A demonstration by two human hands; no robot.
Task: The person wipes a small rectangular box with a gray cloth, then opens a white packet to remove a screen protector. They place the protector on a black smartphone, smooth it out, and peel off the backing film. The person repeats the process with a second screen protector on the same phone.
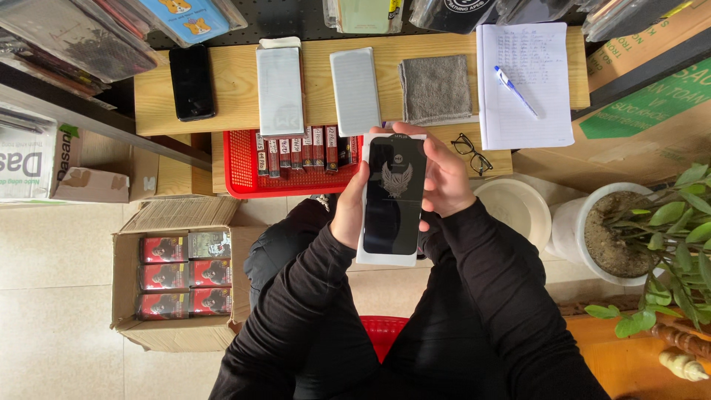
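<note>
Both hands hold a flat white packet with a black screen-protector panel (391, 204) upright in front of me, over my lap. My left hand (349, 211) grips its left edge. My right hand (444, 174) wraps its right edge and top corner. On the wooden bench (229, 96) beyond lie a black phone (192, 81), two white flat packets (280, 87) (355, 90), and a grey cloth (435, 89). Black sleeves cover both arms.
A red basket (241, 167) with slim boxes sits on the lower shelf. A cardboard box (122, 285) of red packs stands on the floor at left. Notebook (526, 96) with blue pen (515, 90), glasses (472, 152), white bucket (518, 211), potted plant (629, 230) at right.
</note>
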